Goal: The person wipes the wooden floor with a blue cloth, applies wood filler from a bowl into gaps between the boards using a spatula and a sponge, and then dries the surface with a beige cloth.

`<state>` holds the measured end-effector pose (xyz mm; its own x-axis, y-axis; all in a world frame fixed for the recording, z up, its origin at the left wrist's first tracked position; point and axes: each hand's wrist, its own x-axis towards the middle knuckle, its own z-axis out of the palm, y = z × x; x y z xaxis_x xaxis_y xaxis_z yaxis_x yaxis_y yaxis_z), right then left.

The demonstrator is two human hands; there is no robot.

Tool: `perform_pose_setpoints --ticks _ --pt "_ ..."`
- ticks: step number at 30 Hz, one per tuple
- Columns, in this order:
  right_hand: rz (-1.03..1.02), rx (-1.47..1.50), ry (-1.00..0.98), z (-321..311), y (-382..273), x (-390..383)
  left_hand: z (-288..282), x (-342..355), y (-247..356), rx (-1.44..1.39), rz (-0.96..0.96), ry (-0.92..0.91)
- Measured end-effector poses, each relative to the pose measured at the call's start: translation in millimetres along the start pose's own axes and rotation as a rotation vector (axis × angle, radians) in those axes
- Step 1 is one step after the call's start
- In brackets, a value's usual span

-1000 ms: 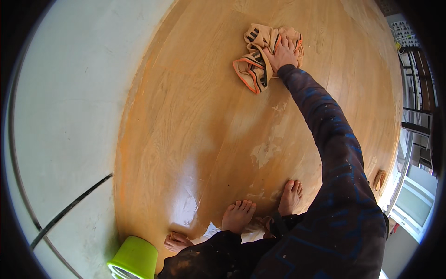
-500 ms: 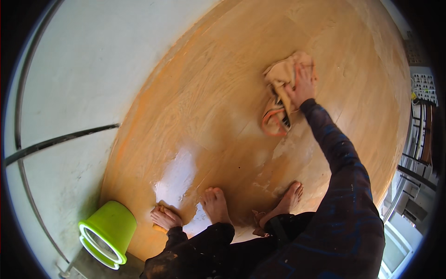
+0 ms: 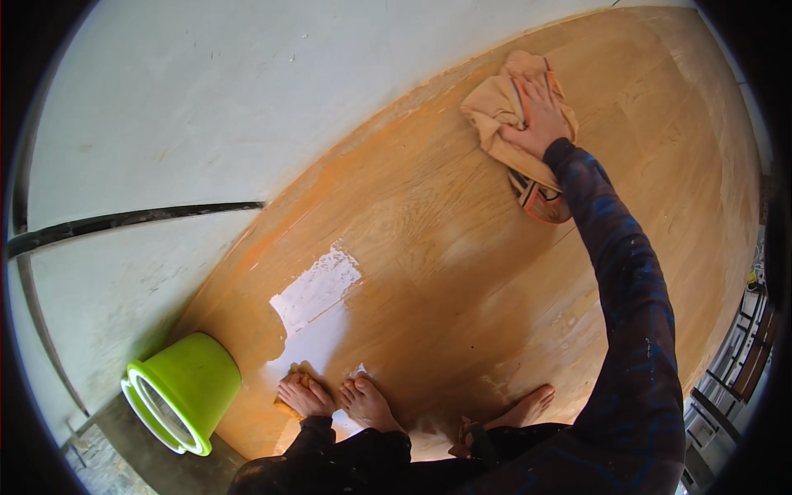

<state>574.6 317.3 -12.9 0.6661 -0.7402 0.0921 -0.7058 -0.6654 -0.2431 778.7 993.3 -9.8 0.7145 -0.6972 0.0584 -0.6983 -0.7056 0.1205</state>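
My right hand (image 3: pixel 540 115) lies on a peach cloth (image 3: pixel 497 103) with orange and black trim, far out on the wood-look floor (image 3: pixel 429 272). Its fingers press into the bunched fabric, and a trimmed fold trails back toward my forearm. At the lower left, beside my bare left foot (image 3: pixel 369 404), my left hand (image 3: pixel 307 396) rests low over a small yellow-orange piece (image 3: pixel 285 409). The fingers cover most of that piece, so I cannot tell whether it is sponge or cloth.
A lime-green bucket (image 3: pixel 202 384) lies tipped at the lower left, its white-rimmed mouth toward me. A pale wall (image 3: pixel 181 124) with a dark strip (image 3: pixel 132 221) borders the floor. A wet, shiny patch (image 3: pixel 318 289) lies ahead of my left hand. My right foot (image 3: pixel 528 407) stands farther right.
My right hand and the peach cloth have moved farther out, nearer the wall. My left hand is closer to my left foot. The whole view has shifted and turned a little.
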Motion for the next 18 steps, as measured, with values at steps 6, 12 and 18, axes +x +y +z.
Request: perform_pose_setpoints --ticks 6,12,18 --pt "-0.288 0.128 -0.152 38 -234 -20 28 -55 83 0.284 0.103 -0.143" --pt "-0.556 0.334 -0.253 79 -403 -93 35 -41 85 0.345 0.261 0.075" --pt "-0.518 0.639 -0.662 24 -427 -146 -12 16 -11 -0.286 -0.022 0.044"
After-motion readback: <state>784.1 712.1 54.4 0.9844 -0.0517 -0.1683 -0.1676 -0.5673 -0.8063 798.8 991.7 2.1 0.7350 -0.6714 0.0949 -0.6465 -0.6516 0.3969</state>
